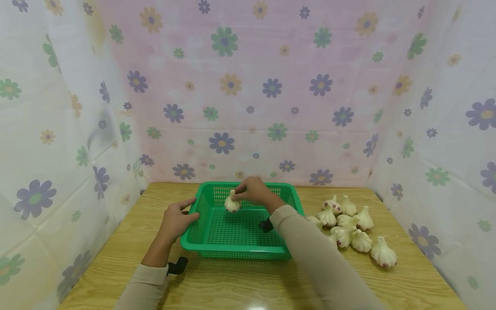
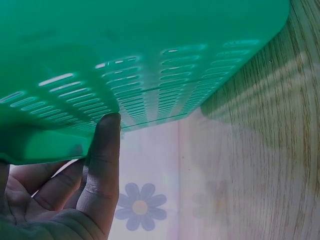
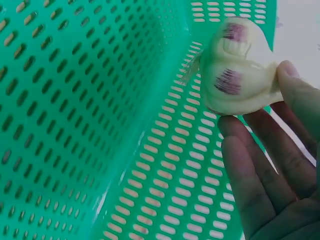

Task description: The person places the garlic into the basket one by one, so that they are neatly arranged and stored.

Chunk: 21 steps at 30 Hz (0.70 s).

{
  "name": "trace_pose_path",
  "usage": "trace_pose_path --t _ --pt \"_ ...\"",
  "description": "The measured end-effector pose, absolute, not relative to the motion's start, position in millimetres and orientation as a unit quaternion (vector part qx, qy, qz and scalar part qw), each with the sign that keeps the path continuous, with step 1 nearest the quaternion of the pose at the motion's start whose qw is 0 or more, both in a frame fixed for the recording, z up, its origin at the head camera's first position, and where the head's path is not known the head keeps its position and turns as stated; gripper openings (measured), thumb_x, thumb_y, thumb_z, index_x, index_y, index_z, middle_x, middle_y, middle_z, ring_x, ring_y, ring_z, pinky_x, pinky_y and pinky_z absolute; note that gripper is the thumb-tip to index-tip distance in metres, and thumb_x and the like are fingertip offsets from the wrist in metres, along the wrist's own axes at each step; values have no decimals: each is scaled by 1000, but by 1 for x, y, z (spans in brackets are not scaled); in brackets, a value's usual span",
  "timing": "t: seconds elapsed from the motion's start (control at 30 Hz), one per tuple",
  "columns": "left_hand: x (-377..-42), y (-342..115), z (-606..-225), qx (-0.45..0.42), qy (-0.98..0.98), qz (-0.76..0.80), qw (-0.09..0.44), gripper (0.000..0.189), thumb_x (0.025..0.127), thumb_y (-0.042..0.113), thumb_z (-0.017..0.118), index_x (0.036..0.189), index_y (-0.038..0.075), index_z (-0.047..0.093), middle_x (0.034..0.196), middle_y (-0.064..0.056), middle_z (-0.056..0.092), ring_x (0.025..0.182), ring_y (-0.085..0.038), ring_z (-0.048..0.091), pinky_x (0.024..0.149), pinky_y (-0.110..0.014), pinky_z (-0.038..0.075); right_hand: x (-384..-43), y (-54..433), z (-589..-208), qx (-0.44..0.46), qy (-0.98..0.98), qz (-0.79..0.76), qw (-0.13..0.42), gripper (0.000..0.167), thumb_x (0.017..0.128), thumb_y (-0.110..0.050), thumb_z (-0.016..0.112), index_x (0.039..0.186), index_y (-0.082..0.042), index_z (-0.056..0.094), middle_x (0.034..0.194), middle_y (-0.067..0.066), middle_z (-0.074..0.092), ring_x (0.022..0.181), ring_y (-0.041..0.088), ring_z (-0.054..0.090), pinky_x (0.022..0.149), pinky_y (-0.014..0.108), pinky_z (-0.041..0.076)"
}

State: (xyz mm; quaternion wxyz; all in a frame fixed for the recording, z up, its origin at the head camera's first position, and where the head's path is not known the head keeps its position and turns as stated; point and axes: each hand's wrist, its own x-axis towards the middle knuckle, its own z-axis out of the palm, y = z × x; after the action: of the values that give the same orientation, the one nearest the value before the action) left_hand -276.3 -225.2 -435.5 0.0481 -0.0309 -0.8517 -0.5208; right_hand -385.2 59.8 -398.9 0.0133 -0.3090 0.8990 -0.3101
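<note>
A green plastic basket with slotted walls stands on the table. My right hand is over its inside, pinching a garlic bulb by the neck between thumb and fingers. The right wrist view shows this bulb close up, pale with purple streaks, held above the slotted basket floor. At the basket's left rim, my left hand holds on with the thumb over the edge and the fingers outside. In the left wrist view, a finger of that hand lies against the slotted wall.
Several garlic bulbs lie in a loose group on the wooden table, right of the basket; my right forearm hides part of the group. One bulb sits nearest the front. Flowered cloth encloses the back and sides.
</note>
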Motion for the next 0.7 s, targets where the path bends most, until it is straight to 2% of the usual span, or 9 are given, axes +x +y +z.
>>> trace_pose_path --t 0.17,0.43,0.7 --pt "-276 -224 -435 -33 -853 -519 49 59 96 15 68 153 11 52 163 -22 39 132 -47 57 79 -40 61 -387 44 -403 -308 902 -302 34 19 91 -31 80 102 -16 85 101 -1 81 90 12 72 77 29 59" --pt "-277 -223 -433 -33 -854 -518 41 60 96 15 68 154 11 51 163 -23 38 134 -47 55 81 -42 61 -385 25 -403 -281 916 -284 42 22 91 -31 80 105 -15 85 110 0 80 99 16 72 82 32 60" --pt "-279 -225 -434 -24 -852 -522 35 61 95 14 69 154 13 52 163 -21 38 134 -46 55 80 -41 61 -387 14 -407 -286 911 -294 44 18 92 -28 80 102 -14 85 108 2 80 97 17 73 81 34 60"
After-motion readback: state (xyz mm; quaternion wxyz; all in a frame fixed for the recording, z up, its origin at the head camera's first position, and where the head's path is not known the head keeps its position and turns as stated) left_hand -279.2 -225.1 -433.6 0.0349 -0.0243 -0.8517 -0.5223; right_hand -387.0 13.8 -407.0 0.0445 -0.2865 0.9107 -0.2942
